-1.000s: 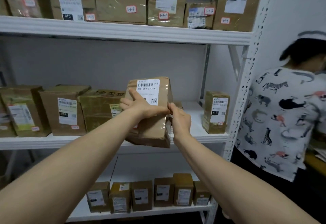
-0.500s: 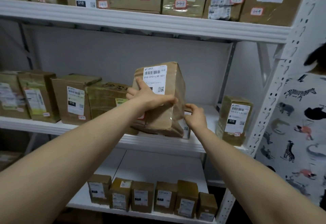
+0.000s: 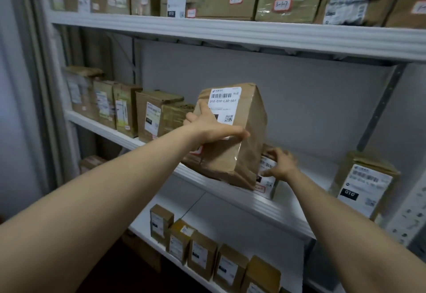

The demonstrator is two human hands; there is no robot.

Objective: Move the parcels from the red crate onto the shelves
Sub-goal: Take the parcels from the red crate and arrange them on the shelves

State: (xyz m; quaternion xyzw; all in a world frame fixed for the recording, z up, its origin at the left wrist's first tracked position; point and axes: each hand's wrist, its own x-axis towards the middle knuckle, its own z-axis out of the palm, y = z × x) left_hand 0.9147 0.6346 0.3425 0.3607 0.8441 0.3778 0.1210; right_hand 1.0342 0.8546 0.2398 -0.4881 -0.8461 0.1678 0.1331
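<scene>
Placing step. Our left hand (image 3: 212,129) clasps the tilted parcel (image 3: 239,156) at the middle shelf (image 3: 274,212)'s front edge; our right hand (image 3: 281,163) curls its fingers over a small parcel (image 3: 266,178) beside it. Next, we judge, slide it back upright.

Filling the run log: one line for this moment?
left hand grips brown parcel, tilted on middle shelf | right hand grips small parcel

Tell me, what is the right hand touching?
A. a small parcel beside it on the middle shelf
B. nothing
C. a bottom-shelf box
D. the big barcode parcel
A: the right hand grips the small parcel on the middle shelf, while the left hand holds the big parcel.
</scene>
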